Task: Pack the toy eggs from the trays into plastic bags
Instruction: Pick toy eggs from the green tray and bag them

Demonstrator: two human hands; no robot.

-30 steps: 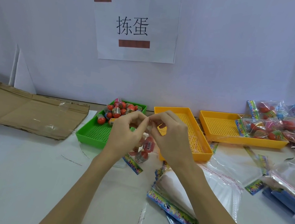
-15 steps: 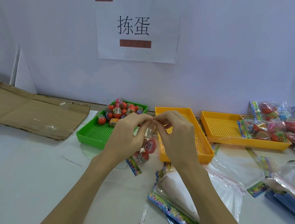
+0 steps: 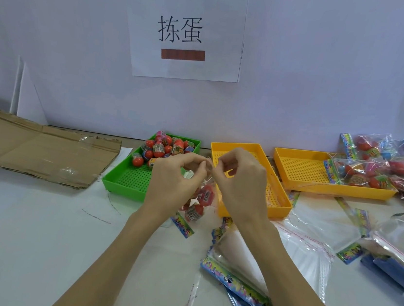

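My left hand (image 3: 171, 178) and my right hand (image 3: 241, 183) meet above the table and both pinch the top edge of a clear plastic bag (image 3: 199, 204). The bag hangs below my fingers with red toy eggs inside. A green tray (image 3: 126, 181) behind my left hand holds several red toy eggs (image 3: 163, 148) at its far end. Behind my right hand lies an orange tray (image 3: 276, 205), partly hidden. A second orange tray (image 3: 303, 170) stands further right.
Filled bags of eggs (image 3: 384, 170) pile up at the far right, partly in the second orange tray. Flat unfilled bags (image 3: 244, 272) lie stacked under my right forearm and to the right. Flattened cardboard (image 3: 36, 147) lies at the left. A white wall with a paper sign (image 3: 185, 28) closes the back.
My hands stay together at the bag's top edge, the fingers working slightly along it. The view has shifted a little; the bag still hangs beneath them.
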